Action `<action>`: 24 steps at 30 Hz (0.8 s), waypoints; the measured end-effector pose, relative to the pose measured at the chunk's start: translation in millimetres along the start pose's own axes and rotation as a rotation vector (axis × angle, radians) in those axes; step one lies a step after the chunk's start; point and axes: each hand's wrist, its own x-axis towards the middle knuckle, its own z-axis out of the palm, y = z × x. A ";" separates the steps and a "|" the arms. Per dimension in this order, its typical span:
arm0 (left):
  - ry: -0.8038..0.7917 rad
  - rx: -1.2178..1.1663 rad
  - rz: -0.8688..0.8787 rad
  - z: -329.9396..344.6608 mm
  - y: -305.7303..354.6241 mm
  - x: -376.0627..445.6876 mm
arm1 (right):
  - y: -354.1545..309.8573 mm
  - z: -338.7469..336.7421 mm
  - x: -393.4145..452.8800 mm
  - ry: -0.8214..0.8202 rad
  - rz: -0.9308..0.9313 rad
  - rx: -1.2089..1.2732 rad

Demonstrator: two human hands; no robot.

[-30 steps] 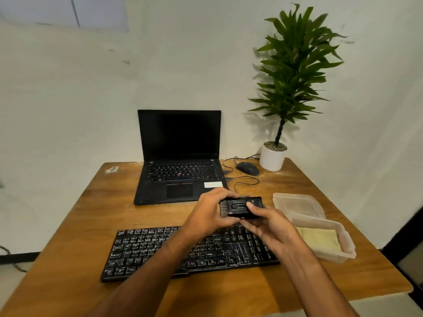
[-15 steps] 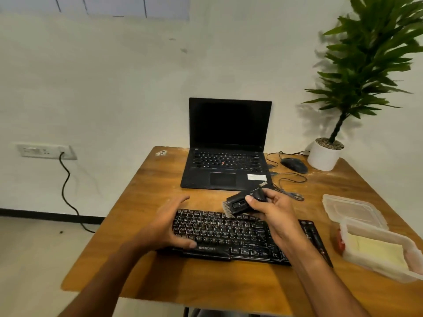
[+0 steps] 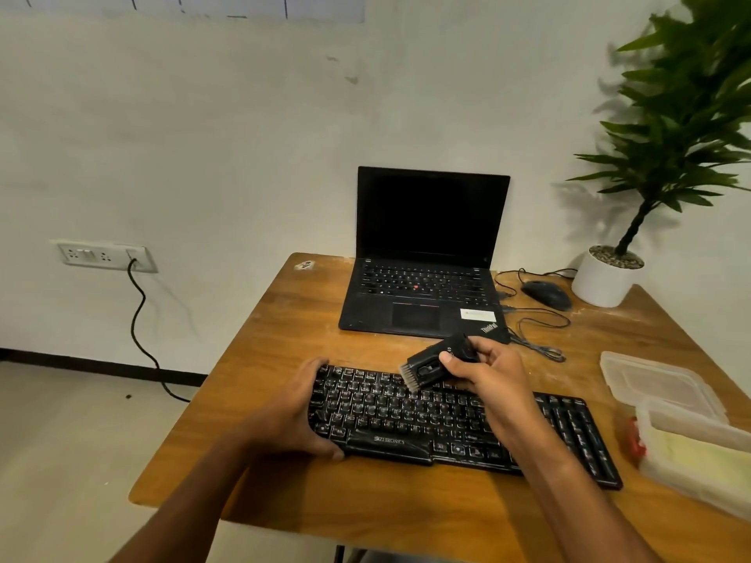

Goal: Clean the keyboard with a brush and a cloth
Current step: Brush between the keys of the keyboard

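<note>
On the wooden table (image 3: 260, 359), the black keyboard (image 3: 406, 416) lies right in front of you, and everything else is best placed from it. Your left hand (image 3: 296, 416) clamps the keyboard's left end, fingers curled over the far edge and thumb hooked on the near edge. Your right hand (image 3: 491, 371) hangs above the keyboard's upper middle rows, fingers and thumb pinching the black brush (image 3: 430, 361), with its pale bristles angled down and left, just above or barely grazing the top keys; which of the two I cannot tell. Judging from this, the brushing stroke is only beginning. The cloth (image 3: 699, 461), if that is the yellowish thing, sits in an open plastic container (image 3: 691, 485) just beyond the keyboard's right end, its lid (image 3: 658, 384) lying behind it. Behind the keyboard stands an open laptop (image 3: 426, 253), and behind its right half a mouse (image 3: 546, 293) trails loose cable (image 3: 536, 343) close to your right wrist. The risks as I see them: a wide sweep could flick dust onto the laptop keys or snag that cable; pressing hard with the brush tilted could pop a keycap; and if your left hold slackens, the keyboard may skid towards the container.
</note>
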 end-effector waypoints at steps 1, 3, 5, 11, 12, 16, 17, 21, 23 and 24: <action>0.012 -0.004 0.005 0.7 0.2 1.2 | 0.6 -0.5 1.7 0.004 -0.001 -0.006; 0.040 -0.013 0.006 3.7 3.1 4.3 | 2.1 -0.9 5.0 0.009 -0.003 -0.016; 0.058 -0.019 -0.008 8.1 8.2 9.7 | 5.0 0.4 8.7 0.006 -0.001 -0.027; 0.000 -0.005 -0.028 6.9 11.1 23.3 | 15.6 13.5 24.8 -0.052 -0.058 -0.218; -0.013 0.003 -0.028 3.3 8.6 23.0 | 15.2 17.6 28.9 -0.074 -0.089 -0.275; 0.006 0.074 0.036 -7.0 8.0 19.6 | 11.2 41.9 44.8 -0.138 -0.236 -0.470; 0.008 0.063 0.044 -6.9 8.4 18.8 | 10.9 50.1 48.4 -0.151 -0.269 -0.511; 0.058 0.005 0.022 -0.6 2.3 16.7 | 11.4 83.2 59.1 -0.199 -0.391 -0.624; 0.088 -0.007 -0.011 1.2 -0.1 15.6 | 13.5 96.5 62.5 -0.237 -0.424 -0.648; 0.102 -0.005 -0.018 1.4 -1.5 15.9 | 15.8 102.0 64.2 -0.262 -0.435 -0.662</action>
